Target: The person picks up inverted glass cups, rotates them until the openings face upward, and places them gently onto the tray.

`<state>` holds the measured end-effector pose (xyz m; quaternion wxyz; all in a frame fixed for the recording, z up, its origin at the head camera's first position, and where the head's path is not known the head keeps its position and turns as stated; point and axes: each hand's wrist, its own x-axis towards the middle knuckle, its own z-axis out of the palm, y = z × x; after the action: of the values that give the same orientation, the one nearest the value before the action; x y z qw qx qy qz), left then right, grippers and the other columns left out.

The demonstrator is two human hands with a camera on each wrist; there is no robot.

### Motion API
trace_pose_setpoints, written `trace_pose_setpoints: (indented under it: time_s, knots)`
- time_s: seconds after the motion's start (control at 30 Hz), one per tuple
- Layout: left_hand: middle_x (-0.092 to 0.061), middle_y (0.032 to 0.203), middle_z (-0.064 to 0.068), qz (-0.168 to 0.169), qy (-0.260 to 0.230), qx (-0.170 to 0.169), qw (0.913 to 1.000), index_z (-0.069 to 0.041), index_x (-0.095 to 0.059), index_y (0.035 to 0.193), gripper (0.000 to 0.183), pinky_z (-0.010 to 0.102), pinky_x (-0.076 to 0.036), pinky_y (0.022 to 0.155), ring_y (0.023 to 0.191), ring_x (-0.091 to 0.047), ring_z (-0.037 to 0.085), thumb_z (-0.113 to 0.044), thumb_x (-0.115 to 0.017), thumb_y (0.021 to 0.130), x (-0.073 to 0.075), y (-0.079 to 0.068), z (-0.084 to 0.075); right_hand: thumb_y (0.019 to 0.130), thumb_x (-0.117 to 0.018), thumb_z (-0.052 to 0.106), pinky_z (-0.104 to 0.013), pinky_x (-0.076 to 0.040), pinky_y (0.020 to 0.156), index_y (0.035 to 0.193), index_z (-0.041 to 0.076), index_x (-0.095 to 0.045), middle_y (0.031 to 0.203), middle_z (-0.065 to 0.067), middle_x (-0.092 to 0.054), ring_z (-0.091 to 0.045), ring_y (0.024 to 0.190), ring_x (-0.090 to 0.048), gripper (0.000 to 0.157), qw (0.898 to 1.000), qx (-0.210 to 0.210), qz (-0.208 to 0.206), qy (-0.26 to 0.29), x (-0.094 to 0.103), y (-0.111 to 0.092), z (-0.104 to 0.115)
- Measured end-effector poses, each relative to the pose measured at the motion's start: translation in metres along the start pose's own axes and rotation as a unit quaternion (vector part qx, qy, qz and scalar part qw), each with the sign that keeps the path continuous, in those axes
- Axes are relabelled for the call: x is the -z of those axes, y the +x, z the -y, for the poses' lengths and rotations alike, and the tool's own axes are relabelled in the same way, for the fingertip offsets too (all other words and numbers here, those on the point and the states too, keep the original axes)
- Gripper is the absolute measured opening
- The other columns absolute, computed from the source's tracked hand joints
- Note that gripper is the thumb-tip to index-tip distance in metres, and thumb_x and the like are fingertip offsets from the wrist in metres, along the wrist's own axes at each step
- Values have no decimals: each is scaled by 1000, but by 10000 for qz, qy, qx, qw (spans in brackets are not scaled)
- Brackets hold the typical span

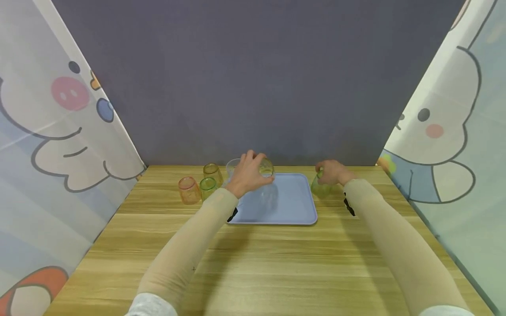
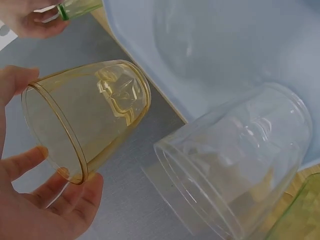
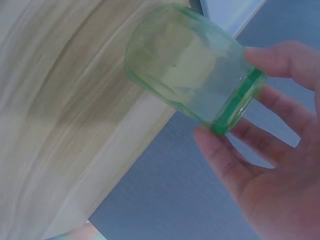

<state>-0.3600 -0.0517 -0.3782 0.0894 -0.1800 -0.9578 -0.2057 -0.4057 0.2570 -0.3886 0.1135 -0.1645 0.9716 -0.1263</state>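
The work seems unfinished: my left hand (image 1: 249,173) curls round the amber tumbler (image 2: 90,115) above the blue tray (image 1: 292,199), my right hand (image 1: 332,172) grips the green tumbler (image 3: 190,70) beside it, three coloured tumblers (image 1: 207,188) stand at left

I see a close-fitting beige fabric sleeve (image 1: 183,256) at seven o'clock, wrinkled, with a small dark cross (image 1: 193,268), and its beige twin (image 1: 403,245) at four. Pale grey cloth (image 1: 152,306) covers the upper ends. Small black wrist pieces (image 1: 349,206) sit at seven o'clock from the left hand (image 1: 248,174), five from the right hand (image 1: 333,172).
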Motion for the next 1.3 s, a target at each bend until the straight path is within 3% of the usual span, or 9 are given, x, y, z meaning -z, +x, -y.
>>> trace_pose_setpoints:
  time_s: [0.33, 0.67, 1.0, 1.3]
  knots:
    - [-44, 134, 12, 129, 67, 170, 9997, -16, -52, 144, 71, 45, -48, 87, 115, -44, 30, -51, -75, 87, -3, 7, 4, 87, -66, 14, -63, -39, 106, 143, -4, -51, 149, -34, -42, -52, 135, -42, 61, 9994, -229, -126, 234, -4, -6, 2]
    - [-44, 131, 14, 257, 226, 233, 9991, -13, -51, 145, 72, 44, -49, 84, 113, -43, 30, -49, -73, 87, -9, 12, 6, 84, -68, 16, -52, -49, 85, 140, -2, -54, 133, -29, -53, -39, 107, -53, 60, 9991, -188, -370, -9, -13, -4, 4]
    - [-42, 132, 14, 504, 651, 435, 9957, -14, -47, 148, 74, 42, -50, 76, 113, -42, 30, -53, -70, 88, -14, 22, 2, 84, -70, 18, -55, -49, 86, 139, -1, -54, 130, -28, -53, -42, 109, -53, 60, 9985, -258, -482, -70, -13, -6, 5]
    - [-39, 142, 18, 684, 660, 628, 9935, -14, -46, 149, 75, 46, -49, 90, 125, -41, 34, -49, -72, 89, -13, 27, 7, 85, -70, 18, -51, -49, 81, 140, -1, -54, 128, -27, -53, -39, 103, -52, 60, 9984, -281, -497, 11, -16, -6, 7]
